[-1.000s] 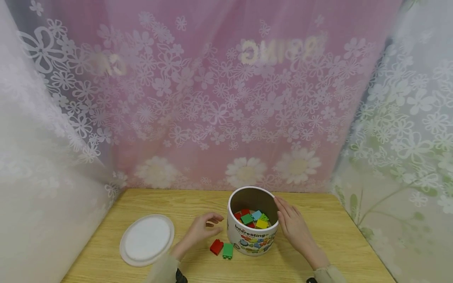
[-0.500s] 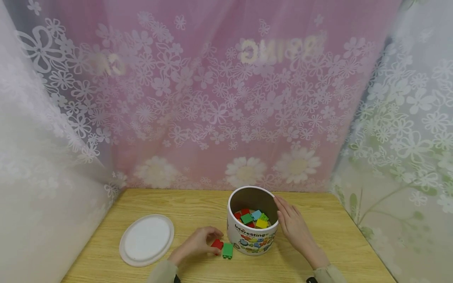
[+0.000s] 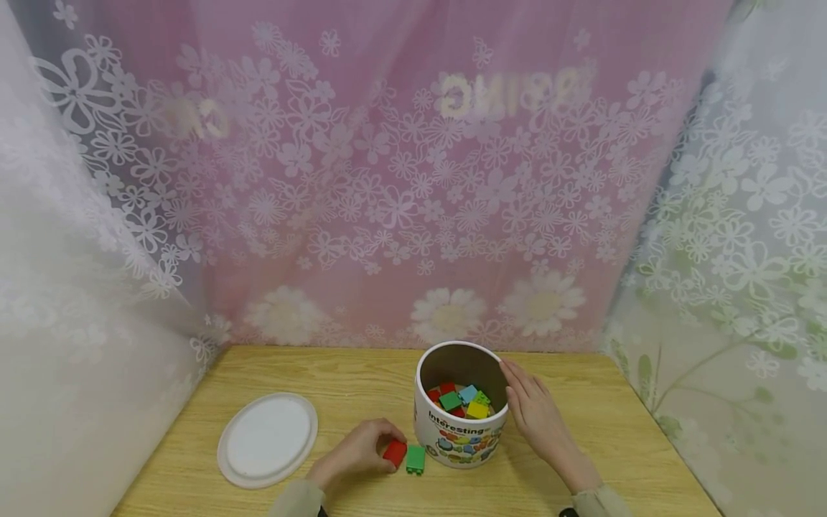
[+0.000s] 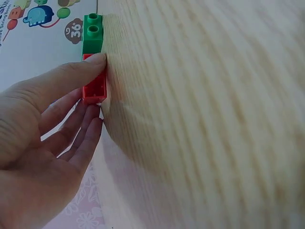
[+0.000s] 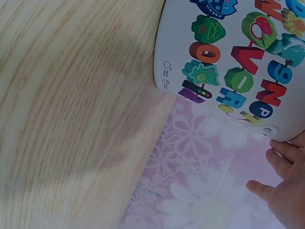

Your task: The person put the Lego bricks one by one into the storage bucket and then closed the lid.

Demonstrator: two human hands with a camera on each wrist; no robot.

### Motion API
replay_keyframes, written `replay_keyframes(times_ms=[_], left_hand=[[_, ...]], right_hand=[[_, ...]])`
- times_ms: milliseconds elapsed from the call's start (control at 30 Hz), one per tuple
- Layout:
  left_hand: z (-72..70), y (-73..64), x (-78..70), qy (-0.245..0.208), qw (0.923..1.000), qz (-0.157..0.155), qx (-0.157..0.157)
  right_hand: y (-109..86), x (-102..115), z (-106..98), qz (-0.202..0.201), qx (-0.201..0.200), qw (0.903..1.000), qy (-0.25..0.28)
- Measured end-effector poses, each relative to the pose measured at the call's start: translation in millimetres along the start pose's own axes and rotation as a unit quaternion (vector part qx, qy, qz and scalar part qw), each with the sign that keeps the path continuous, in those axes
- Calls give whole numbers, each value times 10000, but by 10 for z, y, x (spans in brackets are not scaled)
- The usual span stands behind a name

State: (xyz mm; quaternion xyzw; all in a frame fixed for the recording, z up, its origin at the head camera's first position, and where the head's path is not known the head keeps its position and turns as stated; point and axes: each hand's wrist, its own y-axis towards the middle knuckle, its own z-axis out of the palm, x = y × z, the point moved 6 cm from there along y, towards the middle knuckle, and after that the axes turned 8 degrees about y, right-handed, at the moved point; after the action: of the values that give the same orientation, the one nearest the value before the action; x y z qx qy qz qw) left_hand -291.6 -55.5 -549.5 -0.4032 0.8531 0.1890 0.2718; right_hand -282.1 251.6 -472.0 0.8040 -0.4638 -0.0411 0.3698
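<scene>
A red toy brick (image 3: 395, 452) lies on the table in front of the bucket, pinched between the thumb and fingers of my left hand (image 3: 358, 448). In the left wrist view its hollow end (image 4: 96, 88) faces the camera. Just beyond it sits a green toy brick (image 3: 416, 458), studs toward me in the head view. The white printed bucket (image 3: 423, 427) stands upright with several coloured bricks (image 3: 450, 400) inside. My right hand (image 3: 539, 420) rests against the bucket's right rim with fingers extended; the right wrist view catches it at the edge (image 5: 286, 183).
A round white lid (image 3: 268, 439) lies flat at the left of the wooden table (image 3: 362, 366). Floral curtains (image 3: 413, 215) enclose the table at the back and on both sides.
My left hand has come down from beside the bucket and taken the red brick between thumb and fingers. The right hand and bucket have stayed in place.
</scene>
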Motion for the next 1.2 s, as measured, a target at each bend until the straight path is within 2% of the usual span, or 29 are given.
replay_keyframes(times_ms=[267, 533, 867, 1200], left_hand=[[-134, 9, 50, -221, 9991, -230, -275], [-441, 73, 6, -396, 9983, -103, -425], [-841, 122, -122, 27, 9970, -40, -773], [-1068, 212, -249, 179, 9956, 13, -916]], right_hand=[[5, 30, -22, -27, -16, 10000, -39], [6, 39, -21, 49, 52, 10000, -20], [4, 47, -28, 19, -6, 10000, -12], [9, 52, -28, 15, 7, 10000, -23]])
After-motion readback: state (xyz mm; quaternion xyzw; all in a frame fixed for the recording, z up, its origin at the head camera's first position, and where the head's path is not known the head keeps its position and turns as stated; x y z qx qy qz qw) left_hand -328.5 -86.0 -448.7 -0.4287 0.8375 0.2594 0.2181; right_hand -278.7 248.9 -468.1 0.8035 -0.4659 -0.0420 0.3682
